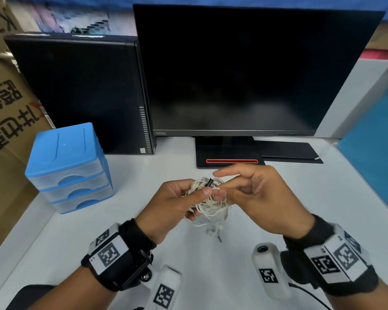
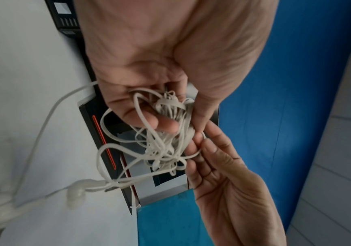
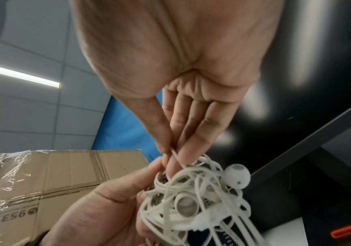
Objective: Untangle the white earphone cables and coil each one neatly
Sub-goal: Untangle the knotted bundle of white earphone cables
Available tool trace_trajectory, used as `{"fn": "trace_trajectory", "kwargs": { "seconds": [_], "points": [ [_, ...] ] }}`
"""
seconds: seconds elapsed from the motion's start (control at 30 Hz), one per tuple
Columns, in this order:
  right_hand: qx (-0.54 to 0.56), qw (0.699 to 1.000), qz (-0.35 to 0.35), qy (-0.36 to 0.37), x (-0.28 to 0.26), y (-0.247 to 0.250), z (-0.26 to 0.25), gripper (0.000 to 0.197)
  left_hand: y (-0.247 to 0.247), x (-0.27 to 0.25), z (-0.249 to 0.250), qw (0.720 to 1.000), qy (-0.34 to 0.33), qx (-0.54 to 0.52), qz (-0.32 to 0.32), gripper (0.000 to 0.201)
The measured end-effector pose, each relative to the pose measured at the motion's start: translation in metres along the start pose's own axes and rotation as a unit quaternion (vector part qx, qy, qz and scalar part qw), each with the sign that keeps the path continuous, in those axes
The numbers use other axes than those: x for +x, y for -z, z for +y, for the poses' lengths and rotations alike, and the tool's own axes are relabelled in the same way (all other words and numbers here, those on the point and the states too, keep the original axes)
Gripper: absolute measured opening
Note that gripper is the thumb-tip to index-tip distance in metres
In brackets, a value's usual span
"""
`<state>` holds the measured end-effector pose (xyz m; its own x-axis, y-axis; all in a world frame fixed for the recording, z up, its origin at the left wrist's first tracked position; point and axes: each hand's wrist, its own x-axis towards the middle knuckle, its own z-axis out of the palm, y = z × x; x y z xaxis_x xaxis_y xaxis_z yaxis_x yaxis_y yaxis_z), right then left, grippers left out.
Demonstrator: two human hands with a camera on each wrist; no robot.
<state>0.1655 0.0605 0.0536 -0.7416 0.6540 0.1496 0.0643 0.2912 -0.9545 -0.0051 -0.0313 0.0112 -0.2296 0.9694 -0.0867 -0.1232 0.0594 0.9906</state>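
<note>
A tangled bundle of white earphone cables [image 1: 207, 198] hangs above the white desk, in front of the monitor stand. My left hand [image 1: 179, 202] grips the bundle [image 2: 166, 133] from the left, thumb on top and fingers curled beneath. My right hand [image 1: 240, 189] pinches a single strand [image 3: 175, 157] at the bundle's right edge between thumb and fingertips, index finger stretched out above. Loose loops and earbuds [image 1: 212, 230] dangle down to the desk. Two earbuds [image 3: 237, 175] show in the knot in the right wrist view. A small dark plug [image 1: 209, 181] sticks out at the top.
A blue drawer box [image 1: 67, 166] stands at the left of the desk [image 1: 278, 198]. Behind it is a black computer case [image 1: 81, 92], and the monitor [image 1: 244, 70] on its stand [image 1: 229, 157] is straight ahead. A cardboard box [image 1: 5, 108] lies far left, a blue panel [image 1: 374, 139] at right.
</note>
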Motion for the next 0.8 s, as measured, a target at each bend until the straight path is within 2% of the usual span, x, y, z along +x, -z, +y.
{"fn": "trace_trajectory", "kwargs": {
  "seconds": [0.1, 0.2, 0.33, 0.4, 0.5, 0.53, 0.6, 0.67, 0.73, 0.8],
  "points": [
    [0.011, 0.998, 0.052, 0.044, 0.002, 0.006, -0.003, 0.023, 0.002, 0.001, 0.000, 0.999, -0.004, 0.005, 0.052, 0.023],
    [-0.028, 0.998, 0.049, 0.032, 0.002, 0.013, -0.003, 0.027, 0.005, 0.003, 0.001, 0.996, -0.021, 0.015, 0.088, 0.016],
    [-0.130, 0.990, 0.048, 0.029, 0.002, 0.011, 0.003, 0.027, 0.007, 0.004, 0.005, 0.995, -0.030, 0.015, 0.094, 0.015],
    [-0.198, 0.978, 0.060, 0.030, 0.002, 0.012, 0.007, 0.019, 0.009, 0.005, 0.005, 0.995, -0.031, 0.016, 0.097, 0.015],
    [-0.268, 0.955, 0.120, 0.040, 0.004, 0.013, 0.009, 0.006, 0.010, 0.006, 0.004, 0.994, -0.029, 0.028, 0.099, 0.016],
    [-0.263, 0.952, 0.148, 0.054, 0.005, 0.013, 0.010, 0.012, 0.009, 0.006, 0.004, 0.994, -0.027, 0.032, 0.098, 0.016],
    [-0.181, 0.958, 0.209, 0.078, 0.008, 0.012, 0.008, 0.038, 0.007, 0.005, 0.002, 0.994, -0.021, 0.039, 0.095, 0.017],
    [-0.035, 0.964, 0.261, 0.044, 0.011, 0.015, -0.001, 0.054, 0.007, 0.006, 0.001, 0.994, -0.015, 0.040, 0.100, 0.017],
    [0.107, 0.958, 0.266, 0.009, 0.011, 0.024, -0.009, 0.049, 0.010, 0.007, 0.001, 0.993, -0.009, 0.032, 0.117, 0.018],
    [0.205, 0.947, 0.247, 0.008, 0.012, 0.034, -0.014, 0.030, 0.016, 0.010, 0.002, 0.989, -0.005, 0.013, 0.147, 0.017]
  ]
}}
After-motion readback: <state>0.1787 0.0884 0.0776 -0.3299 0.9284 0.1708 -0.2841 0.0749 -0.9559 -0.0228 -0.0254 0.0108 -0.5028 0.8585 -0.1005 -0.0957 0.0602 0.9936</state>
